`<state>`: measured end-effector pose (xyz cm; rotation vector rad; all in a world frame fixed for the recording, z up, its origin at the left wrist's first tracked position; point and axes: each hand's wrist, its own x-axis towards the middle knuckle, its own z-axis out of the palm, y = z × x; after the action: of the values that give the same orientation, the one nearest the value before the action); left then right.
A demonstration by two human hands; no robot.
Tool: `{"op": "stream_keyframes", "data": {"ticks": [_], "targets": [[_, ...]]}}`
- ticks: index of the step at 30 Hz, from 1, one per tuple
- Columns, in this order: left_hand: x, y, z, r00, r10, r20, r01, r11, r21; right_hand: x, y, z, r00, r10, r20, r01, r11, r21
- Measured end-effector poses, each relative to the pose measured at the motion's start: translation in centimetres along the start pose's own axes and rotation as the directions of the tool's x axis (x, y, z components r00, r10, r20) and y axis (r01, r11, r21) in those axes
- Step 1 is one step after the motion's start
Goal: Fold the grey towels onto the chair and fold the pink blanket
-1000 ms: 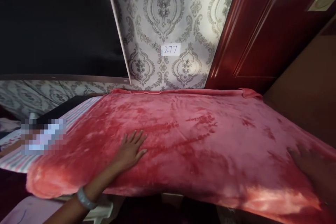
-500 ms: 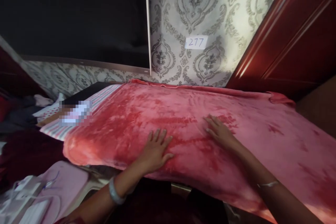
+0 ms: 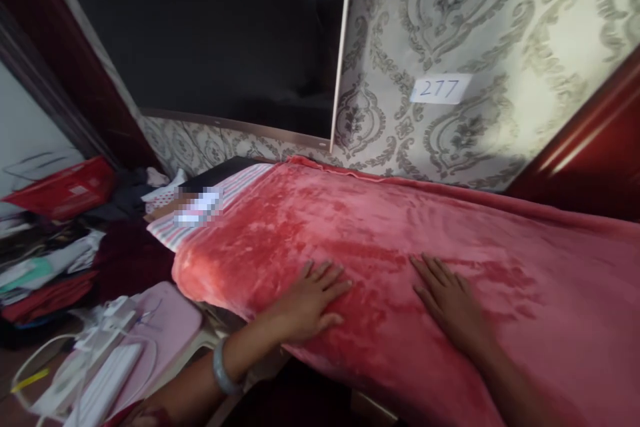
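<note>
Pinkish-red plush blanket (image 3: 360,213) lies spread over a raised surface, mostly hidden under it, running from ctr. of view out past the R edge; far edge is up near the wall w/ a slightly rucked border, near edge droops toward the wearer. Darker & lighter patches show in the pile. L hand (image 3: 313,300) is palm-down on it, fingers spread, thumb out to the side, nothing gripped. R hand (image 3: 447,303) also flat on it, palm down, fingers extended & fairly close tog., nothing gripped; the two hands are apart w/ bare blanket btwn. Pale bracelet (image 3: 223,367) on L wrist. At blanket's L end a striped cloth (image 3: 167,233) sticks out from under/beside it (can't tell which), w/ a pixelated item (image 3: 199,207) on top, unreadable; black surface (image 3: 215,175) just behind. Below that, front L, a pink seat (image 3: 175,320) carries a white power strip (image 3: 107,323) & looped cords; yellow thing (image 3: 30,379) nearby, too small to ID. Further L: piled clothes (image 3: 55,280) & a red bag (image 3: 70,187). Behind: big dark TV (image 3: 215,33) upper L, grey-patterned wallpaper (image 3: 450,0) to its R w/ paper label (image 3: 440,89) reading "277", then glossy dark-red panel (image 3: 595,140) far R.
</note>
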<state>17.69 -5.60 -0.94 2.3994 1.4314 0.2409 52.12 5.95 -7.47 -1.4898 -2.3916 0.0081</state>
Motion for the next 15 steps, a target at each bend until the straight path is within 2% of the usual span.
{"op": "stream_keyframes", "data": {"ticks": [3, 6, 8, 11, 13, 15], "targets": [[-0.8, -3.2, -1.4, 0.973, -0.219, -0.078, 0.225, 0.970, 0.088, -0.1, 0.4, 0.9, 0.999, -0.007, -0.038, 0.007, 1.000, 0.016], [-2.0, -6.3, -2.7, 0.924, -0.367, -0.106, 0.379, 0.913, 0.152, -0.2, 1.0, 1.7, 0.998, -0.021, -0.054, 0.023, 0.999, 0.031], [-3.1, -8.2, -3.5, 0.873, -0.470, -0.130, 0.486, 0.855, 0.181, -0.3, 1.5, 2.2, 0.998, -0.025, -0.061, 0.028, 0.999, 0.047], [-4.5, -11.1, -5.0, 0.770, -0.599, -0.219, 0.636, 0.748, 0.189, -0.3, 2.2, 3.1, 0.995, -0.027, -0.092, 0.035, 0.996, 0.079], [-5.1, -12.9, -5.8, 0.716, -0.641, -0.277, 0.694, 0.696, 0.182, -0.3, 2.7, 3.6, 0.993, -0.032, -0.114, 0.044, 0.994, 0.099], [-5.5, -14.5, -6.3, 0.680, -0.661, -0.316, 0.728, 0.658, 0.191, -0.4, 3.2, 4.1, 0.992, -0.035, -0.123, 0.050, 0.992, 0.117]]}}
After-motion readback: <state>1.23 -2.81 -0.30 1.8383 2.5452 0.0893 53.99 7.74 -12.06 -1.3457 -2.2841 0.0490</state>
